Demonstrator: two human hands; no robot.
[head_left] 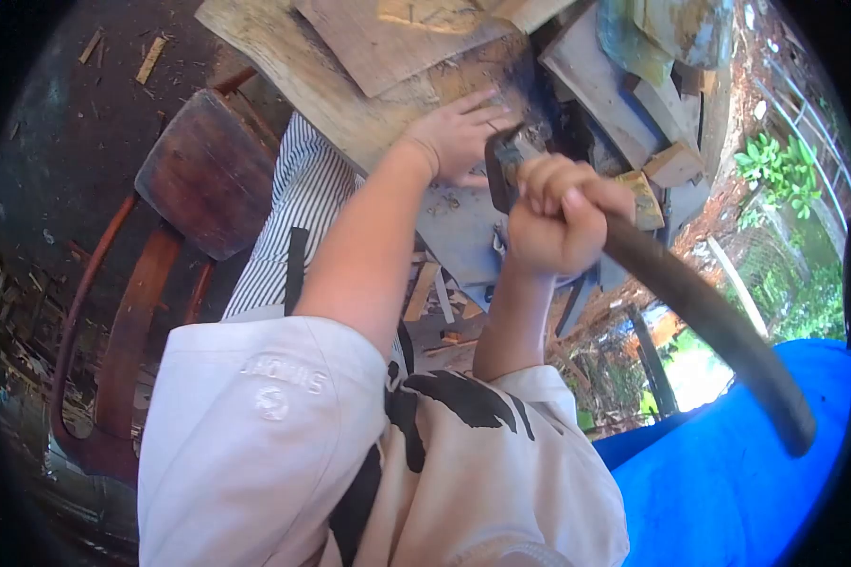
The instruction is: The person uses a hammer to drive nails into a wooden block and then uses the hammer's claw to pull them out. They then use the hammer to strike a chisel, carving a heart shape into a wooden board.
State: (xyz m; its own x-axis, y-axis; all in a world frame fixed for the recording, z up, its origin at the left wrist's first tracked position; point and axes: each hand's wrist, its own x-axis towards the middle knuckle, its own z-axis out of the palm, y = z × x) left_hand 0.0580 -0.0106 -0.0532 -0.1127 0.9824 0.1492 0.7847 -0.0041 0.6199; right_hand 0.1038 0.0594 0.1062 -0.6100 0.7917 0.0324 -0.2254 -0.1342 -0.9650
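Note:
My left hand (463,132) lies with its fingers spread on the wooden board (388,118) near the top centre. My right hand (567,213) is closed around the long wooden handle of a hammer-like tool (709,312). The dark metal head of this tool is just beside the fingers of my left hand, and its handle reaches down to the lower right. What lies under the head is hard to make out. A thinner flat board (378,47) rests on the larger board.
A dark wooden chair (208,175) stands at the left. Wood blocks (674,163) and a plastic bag (633,38) are at the upper right. Blue fabric (728,472) fills the lower right. Wood scraps (151,59) lie on the floor.

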